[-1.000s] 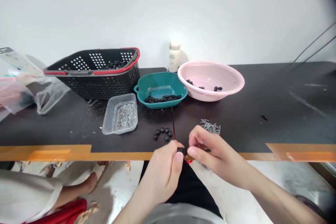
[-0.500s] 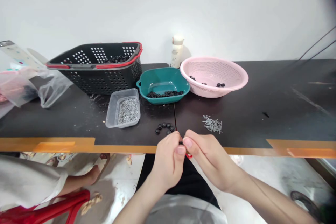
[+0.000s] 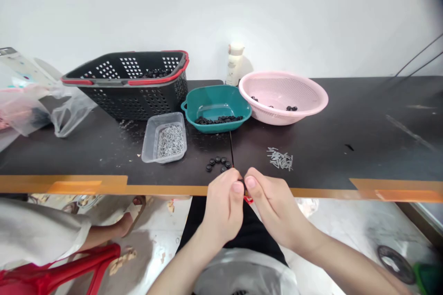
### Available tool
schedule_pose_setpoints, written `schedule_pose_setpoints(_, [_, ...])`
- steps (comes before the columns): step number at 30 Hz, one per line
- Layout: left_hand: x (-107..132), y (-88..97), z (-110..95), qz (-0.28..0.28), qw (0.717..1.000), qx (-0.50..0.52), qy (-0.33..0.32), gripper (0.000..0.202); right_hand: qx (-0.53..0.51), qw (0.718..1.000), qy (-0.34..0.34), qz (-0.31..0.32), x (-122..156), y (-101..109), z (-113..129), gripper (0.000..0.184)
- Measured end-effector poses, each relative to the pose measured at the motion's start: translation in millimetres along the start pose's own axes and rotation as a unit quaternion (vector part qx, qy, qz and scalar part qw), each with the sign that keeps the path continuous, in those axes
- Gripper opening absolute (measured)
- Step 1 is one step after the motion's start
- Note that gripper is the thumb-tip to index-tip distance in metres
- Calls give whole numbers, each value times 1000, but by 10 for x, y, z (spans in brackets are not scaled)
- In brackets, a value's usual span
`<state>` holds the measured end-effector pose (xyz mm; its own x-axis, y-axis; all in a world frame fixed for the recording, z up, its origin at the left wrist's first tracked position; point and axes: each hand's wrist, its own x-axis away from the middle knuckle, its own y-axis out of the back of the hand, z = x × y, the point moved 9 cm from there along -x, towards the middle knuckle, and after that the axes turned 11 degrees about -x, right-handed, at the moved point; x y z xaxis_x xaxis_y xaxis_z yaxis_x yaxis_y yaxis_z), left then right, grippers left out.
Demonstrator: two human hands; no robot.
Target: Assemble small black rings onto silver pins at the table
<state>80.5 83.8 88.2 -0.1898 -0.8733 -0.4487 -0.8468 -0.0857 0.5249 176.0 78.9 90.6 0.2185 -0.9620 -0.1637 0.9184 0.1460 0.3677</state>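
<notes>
Left hand (image 3: pixel 223 209) and right hand (image 3: pixel 273 207) curled, fingertips pinched together at the table edge on a small black piece (image 3: pixel 243 185), mostly hidden by the fingers. Red bit (image 3: pixel 248 200) below it, shape unclear. Just beyond, black discs (image 3: pixel 218 163) in a curved row on the dark table (image 3: pixel 346 147). Farther: clear tub (image 3: pixel 147 145) of metal clips (image 3: pixel 170 141), teal tray (image 3: pixel 216 122), pink colander (image 3: pixel 282 113).
</notes>
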Motion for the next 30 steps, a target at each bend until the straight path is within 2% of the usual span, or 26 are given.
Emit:
schedule_pose_setpoints(4, [0,-106,91,62,993,71,77,51,-17,1000,-1,6,-33,12,-9,42])
schedule_pose_setpoints(9, [49,-228,229,136,957,169,190,54,-85,992,-63,74,-46,24,-12,43])
schedule_pose_setpoints(15, [144,-342,287,163,927,228,251,57,-162,967,-148,130,14,-34,-134,43])
schedule_pose_setpoints(17, [172,-408,282,161,919,247,261,58,-195,963,-157,100,26,-55,-215,44])
schedule_pose_setpoints(21, [171,-424,305,104,924,253,266,57,-219,968,-116,-30,22,14,-313,40])
schedule_pose_setpoints(25, [174,-485,286,128,916,272,264,60,-261,957,-68,-109,29,100,-289,33])
schedule_pose_setpoints(27, [177,-490,293,137,912,276,271,62,-267,953,-79,-115,38,129,-289,34])
schedule_pose_setpoints(30, [186,-462,337,129,907,275,293,62,-280,949,-127,-77,63,126,-304,30])
